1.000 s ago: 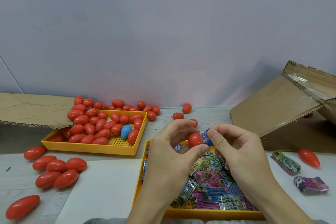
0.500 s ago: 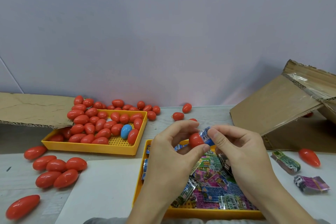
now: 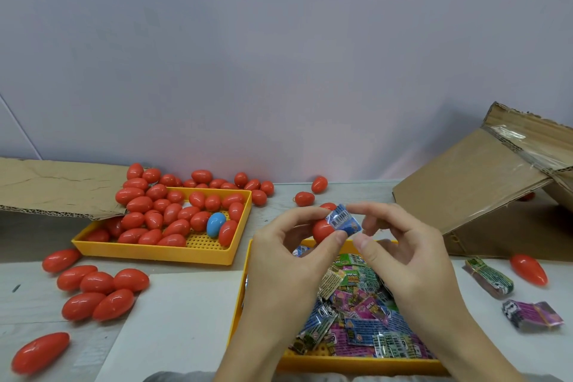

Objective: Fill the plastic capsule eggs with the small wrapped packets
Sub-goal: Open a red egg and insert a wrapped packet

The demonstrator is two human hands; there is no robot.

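Both hands hold a red capsule half and a blue packet together above the packet tray.

The left hand [image 3: 288,260] curls round a red plastic capsule egg half [image 3: 322,230], pinched between thumb and forefinger. A small blue wrapped packet [image 3: 343,221] sits against the capsule's right side, touching the left thumb tip. The right hand [image 3: 403,257] has curled fingers just right of the packet; whether they grip it cannot be told. Below the fingers lies a yellow plastic tray [image 3: 356,364] of coloured wrapped packets [image 3: 359,310].
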